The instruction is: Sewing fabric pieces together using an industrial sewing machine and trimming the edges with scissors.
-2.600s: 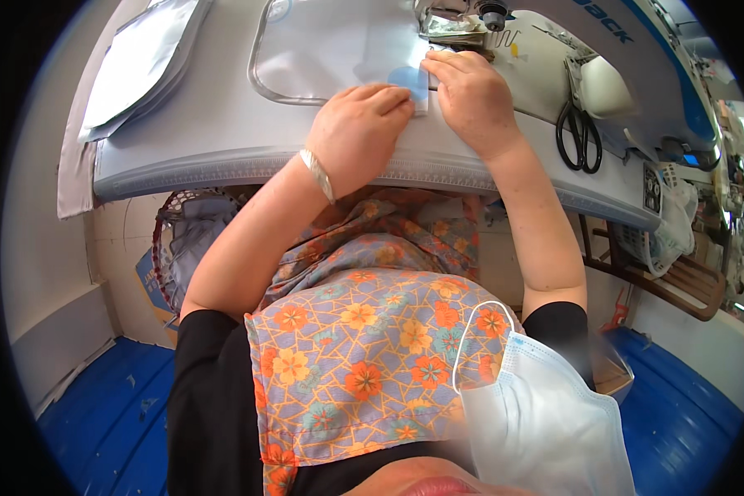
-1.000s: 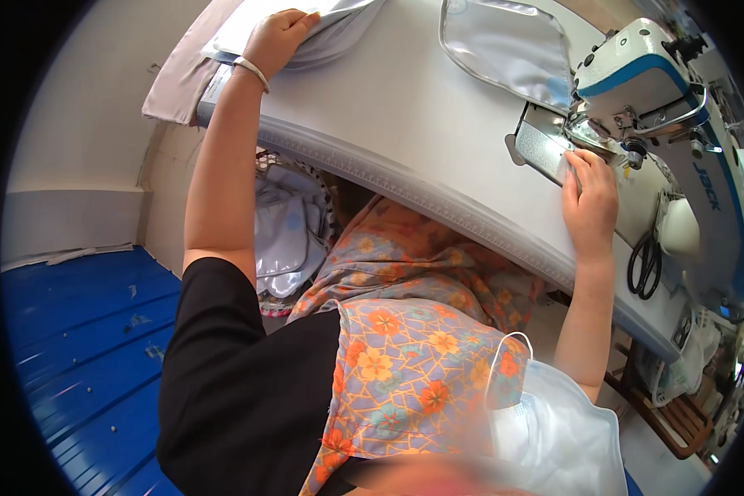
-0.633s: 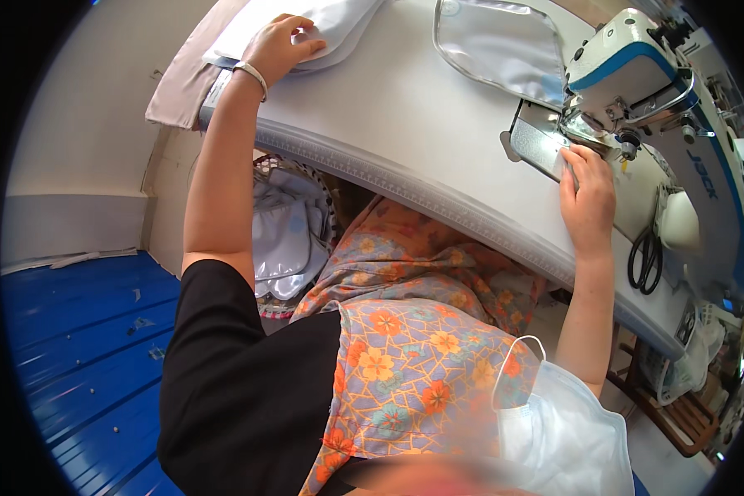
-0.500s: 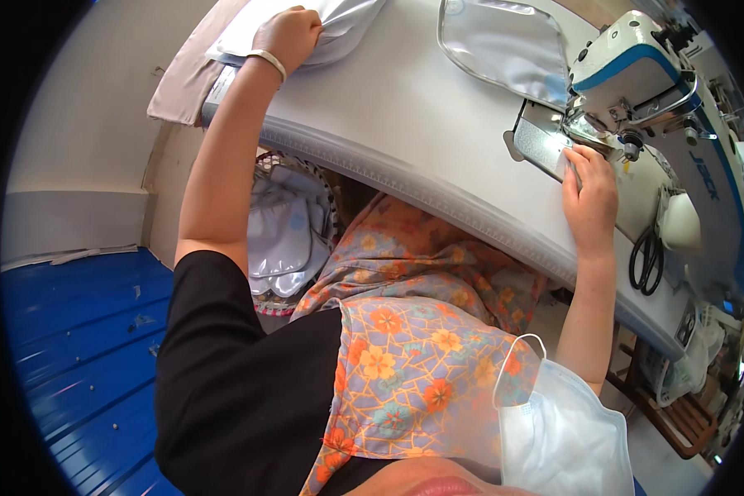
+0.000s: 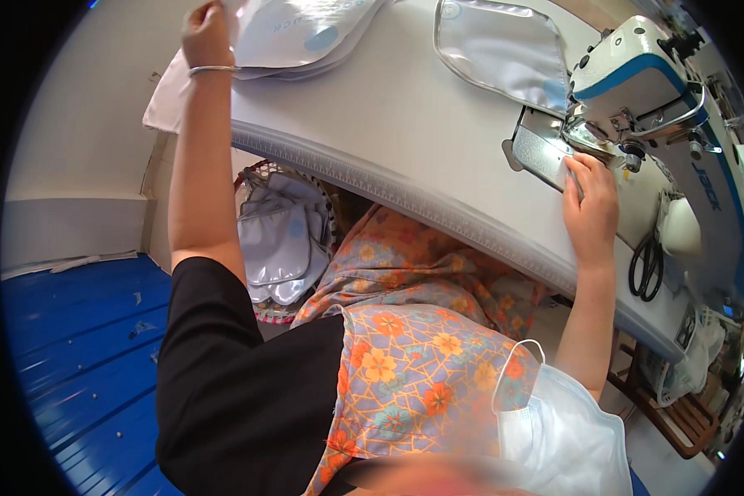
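Observation:
My left hand (image 5: 207,35) is up at the far left with its fingers closed, beside a stack of shiny silvery-white fabric pieces (image 5: 293,37) with rounded corners and pale blue prints. What those fingers grip, if anything, is not clear. My right hand (image 5: 591,202) rests by the metal plate (image 5: 540,147) of a white and blue sewing machine (image 5: 628,62). Its fingers are bent around a small greyish thing that is mostly hidden. Just beyond the plate, a silvery piece with a grey bound edge (image 5: 500,50) lies flat, its near corner reaching toward the needle area.
Black-handled scissors (image 5: 646,263) lie right of my right hand. A ruler strip (image 5: 388,188) runs along the table's front edge. Below, a basket (image 5: 332,217) holds several silvery pieces (image 5: 281,240). A pinkish cloth (image 5: 164,99) hangs over the left corner.
My left hand has moved left from the top of the stack to its left side, and the upper piece now shows its blue print. The right hand has hardly moved.

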Available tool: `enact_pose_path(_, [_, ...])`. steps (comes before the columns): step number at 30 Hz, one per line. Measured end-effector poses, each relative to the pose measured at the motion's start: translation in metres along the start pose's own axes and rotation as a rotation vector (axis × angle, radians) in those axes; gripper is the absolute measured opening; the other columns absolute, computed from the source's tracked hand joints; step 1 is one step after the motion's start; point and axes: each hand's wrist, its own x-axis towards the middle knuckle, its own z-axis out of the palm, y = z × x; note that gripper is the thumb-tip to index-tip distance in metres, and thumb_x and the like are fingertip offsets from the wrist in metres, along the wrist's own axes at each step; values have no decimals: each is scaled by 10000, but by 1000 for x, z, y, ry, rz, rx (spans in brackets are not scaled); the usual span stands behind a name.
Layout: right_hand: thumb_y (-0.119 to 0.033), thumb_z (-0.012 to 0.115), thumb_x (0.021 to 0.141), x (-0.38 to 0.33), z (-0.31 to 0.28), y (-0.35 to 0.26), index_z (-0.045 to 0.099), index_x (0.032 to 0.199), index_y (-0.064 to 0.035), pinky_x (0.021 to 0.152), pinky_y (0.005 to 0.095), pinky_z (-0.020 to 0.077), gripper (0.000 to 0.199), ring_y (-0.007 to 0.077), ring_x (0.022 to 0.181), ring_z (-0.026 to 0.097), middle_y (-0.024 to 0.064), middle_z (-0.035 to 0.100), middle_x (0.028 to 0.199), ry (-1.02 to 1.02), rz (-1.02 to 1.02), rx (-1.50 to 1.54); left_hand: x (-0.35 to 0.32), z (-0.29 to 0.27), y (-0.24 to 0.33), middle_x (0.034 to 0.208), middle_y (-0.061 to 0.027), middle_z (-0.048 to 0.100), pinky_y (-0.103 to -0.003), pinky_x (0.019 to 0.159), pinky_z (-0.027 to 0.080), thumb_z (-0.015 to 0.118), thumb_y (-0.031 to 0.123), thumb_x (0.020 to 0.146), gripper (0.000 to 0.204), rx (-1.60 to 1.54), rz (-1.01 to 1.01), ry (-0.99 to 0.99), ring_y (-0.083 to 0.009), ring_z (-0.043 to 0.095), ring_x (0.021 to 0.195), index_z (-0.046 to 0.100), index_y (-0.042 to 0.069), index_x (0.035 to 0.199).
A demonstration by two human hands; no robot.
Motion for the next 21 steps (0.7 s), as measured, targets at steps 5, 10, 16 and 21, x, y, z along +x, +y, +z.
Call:
enact_pose_path(5, [-32, 615, 897, 1, -6, -2, 675, 1130, -40, 963, 396, 480, 241, 306, 1102, 603, 94, 659, 1171, 1, -21, -15, -103, 43, 133, 1008, -35, 676, -280, 833, 504, 566, 94, 963, 213, 7, -53, -591, -129, 631, 912, 651, 0, 1133])
enact_pose_path(10, [-48, 629, 889, -3, -1, 2, 676, 1161, -38, 997, 394, 476, 276, 324, 1150, 612, 106, 661, 1215, 62, 12, 183, -267, 84, 176, 923, -105, 695, -387, 727, 570, 646, 144, 881, 197, 211, 246, -1106, -295, 690, 784, 715, 80, 1054])
enact_pose_path(16, [-110, 675, 875, -14, -11, -20, 683, 1202, -67, 1019, 419, 479, 330, 326, 1183, 602, 113, 651, 1275, -80, -160, 108, -302, 110, 196, 983, -80, 645, -414, 778, 552, 674, 188, 880, 182, 212, 544, -1170, -304, 658, 884, 716, 95, 1030])
enact_pose_path(21, [-125, 687, 869, -15, -1, -18, 692, 1190, -71, 1018, 428, 487, 325, 326, 1180, 603, 118, 652, 1271, -53, -199, 87, -292, 175, 173, 1301, -137, 624, -403, 997, 490, 636, 141, 910, 326, 239, 770, -963, -333, 580, 1206, 644, 51, 1223])
